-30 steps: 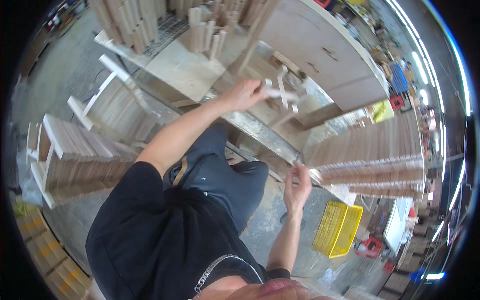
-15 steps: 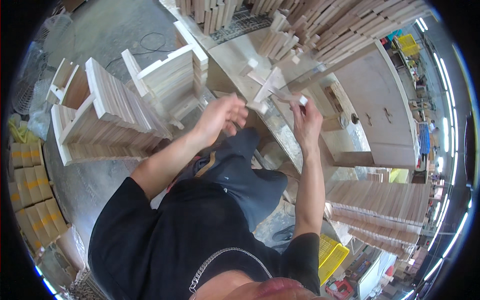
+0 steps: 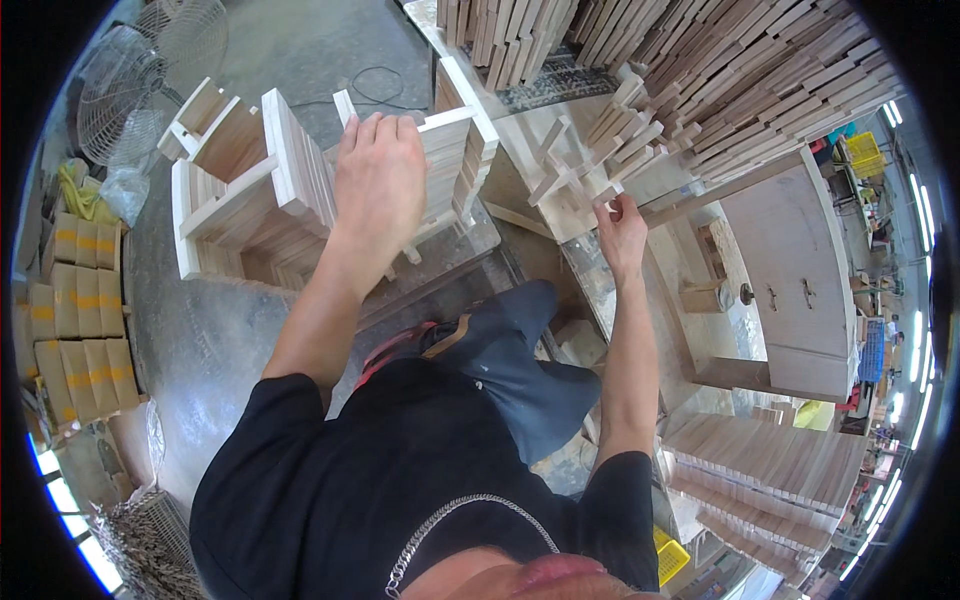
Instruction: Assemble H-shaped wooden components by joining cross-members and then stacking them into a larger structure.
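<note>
Small wooden piece (image 3: 551,187) pinched by right grip (image 3: 624,235) over desk (image 3: 515,140), near slats (image 3: 530,40); stacked frames (image 3: 474,165) partly blocked by left grip (image 3: 385,185), its closure cannot be told

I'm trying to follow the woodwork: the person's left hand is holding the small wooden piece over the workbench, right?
Wrong hand: the head view shows the right hand holding the small wooden piece over the workbench.

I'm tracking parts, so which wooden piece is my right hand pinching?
The cross-shaped piece, pinched at one end by your right hand; the slats stacked beyond it are straight and untouched.
</note>
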{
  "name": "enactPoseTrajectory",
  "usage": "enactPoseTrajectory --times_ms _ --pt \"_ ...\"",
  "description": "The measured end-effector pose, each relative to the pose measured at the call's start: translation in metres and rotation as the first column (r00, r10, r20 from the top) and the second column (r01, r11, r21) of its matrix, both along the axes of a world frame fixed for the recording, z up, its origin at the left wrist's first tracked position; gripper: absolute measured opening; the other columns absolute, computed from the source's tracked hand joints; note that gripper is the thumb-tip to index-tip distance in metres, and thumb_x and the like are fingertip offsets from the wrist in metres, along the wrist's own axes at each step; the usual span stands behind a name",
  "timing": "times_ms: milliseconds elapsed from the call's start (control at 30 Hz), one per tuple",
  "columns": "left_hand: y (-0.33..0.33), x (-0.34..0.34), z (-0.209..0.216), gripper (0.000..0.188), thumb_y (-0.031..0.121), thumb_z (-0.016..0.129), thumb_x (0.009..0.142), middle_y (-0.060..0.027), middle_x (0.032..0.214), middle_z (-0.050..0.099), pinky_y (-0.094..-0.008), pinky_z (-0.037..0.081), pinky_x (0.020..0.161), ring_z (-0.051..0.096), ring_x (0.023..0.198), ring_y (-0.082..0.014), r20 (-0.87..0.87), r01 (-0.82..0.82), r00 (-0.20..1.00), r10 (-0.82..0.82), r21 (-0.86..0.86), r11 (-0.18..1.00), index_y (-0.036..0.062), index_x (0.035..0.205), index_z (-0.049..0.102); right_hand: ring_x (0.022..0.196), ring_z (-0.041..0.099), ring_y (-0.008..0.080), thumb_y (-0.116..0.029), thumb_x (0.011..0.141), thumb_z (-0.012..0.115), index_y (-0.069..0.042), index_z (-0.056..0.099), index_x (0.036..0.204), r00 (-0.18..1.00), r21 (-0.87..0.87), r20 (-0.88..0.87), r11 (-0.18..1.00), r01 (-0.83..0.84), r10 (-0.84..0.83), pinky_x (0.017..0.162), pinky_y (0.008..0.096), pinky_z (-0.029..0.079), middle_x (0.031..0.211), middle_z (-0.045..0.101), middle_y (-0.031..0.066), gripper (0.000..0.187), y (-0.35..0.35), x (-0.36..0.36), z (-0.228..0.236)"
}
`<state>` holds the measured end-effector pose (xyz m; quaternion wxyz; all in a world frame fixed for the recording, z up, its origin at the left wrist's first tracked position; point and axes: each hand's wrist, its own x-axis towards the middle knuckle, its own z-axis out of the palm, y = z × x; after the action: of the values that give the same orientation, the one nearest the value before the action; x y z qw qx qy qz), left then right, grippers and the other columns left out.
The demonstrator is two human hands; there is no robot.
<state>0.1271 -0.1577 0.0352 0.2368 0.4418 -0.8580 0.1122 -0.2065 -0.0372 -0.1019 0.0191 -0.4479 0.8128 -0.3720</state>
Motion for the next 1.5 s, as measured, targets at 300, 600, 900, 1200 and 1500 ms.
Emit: enactPoseTrajectory --times_ms 300,600,900,1200,1500 --pt "-0.004 -0.028 0.037 0.018 0.011 0.059 0.092 -0.023 0.098 0.074 -0.0441 0.052 0.101 0.073 0.097 -0.0327 0.11 -0.134 0.988 0.11 0.239 0.962 0.0032 0.095 0.075 0.085 0.071 0.0252 -0.011 0.088 0.077 0.003 0.064 0.126 0.997 0.021 0.065 0.999 0.036 -0.038 0.079 0.037 0.057 0.109 0.07 0.018 0.043 0.15 0.062 0.055" --pt "0.109 -0.049 0.053 0.025 0.009 0.06 0.103 -0.0118 0.105 0.075 -0.0323 0.054 0.089 0.071 0.096 -0.0196 -0.779 0.818 0.513 -0.361 0.316 0.481 -0.0059 0.122 0.065 0.093 0.067 0.0294 0.006 0.074 0.073 -0.002 0.071 0.097 0.548 -0.218 -0.779 0.952 0.216 -0.303 0.075 0.0378 0.056 0.097 0.07 0.0124 0.024 0.352 0.113 0.268" --pt "0.189 -0.127 -0.073 0.018 0.012 0.054 0.107 -0.0167 0.114 0.072 -0.0388 0.063 0.086 0.072 0.101 -0.0224 -0.81 0.539 0.586 0.022 0.369 -0.757 0.0023 0.121 0.061 0.115 0.066 0.0308 -0.029 0.096 0.069 -0.012 0.07 0.128 0.591 0.199 -0.625 0.628 0.752 -0.51 0.102 0.0436 0.049 0.124 0.072 0.0138 0.036 0.553 -0.021 0.387" --pt "0.16 -0.12 -0.066 0.021 0.008 0.062 0.102 -0.0109 0.107 0.073 -0.0322 0.059 0.084 0.071 0.094 -0.0179 -0.942 0.92 0.326 -0.083 0.336 -0.2 -0.0028 0.12 0.064 0.112 0.063 0.0304 -0.033 0.1 0.067 -0.009 0.07 0.121 0.043 -0.281 -0.812 0.455 0.845 -0.582 0.1 0.0433 0.048 0.117 0.069 0.013 0.033 0.54 0.069 0.39" --pt "0.195 -0.118 -0.016 0.038 0.003 0.084 0.071 -0.0131 0.101 0.072 -0.0412 0.057 0.083 0.068 0.099 -0.0334 -0.704 0.924 -0.273 -0.656 -0.001 -0.383 -0.0007 0.107 0.072 0.089 0.057 0.016 -0.022 0.106 0.058 -0.002 0.067 0.11 0.279 -0.239 -0.117 0.3 0.924 -0.953 0.08 0.0347 0.048 0.1 0.065 0.0057 0.022 0.466 0.266 0.102"
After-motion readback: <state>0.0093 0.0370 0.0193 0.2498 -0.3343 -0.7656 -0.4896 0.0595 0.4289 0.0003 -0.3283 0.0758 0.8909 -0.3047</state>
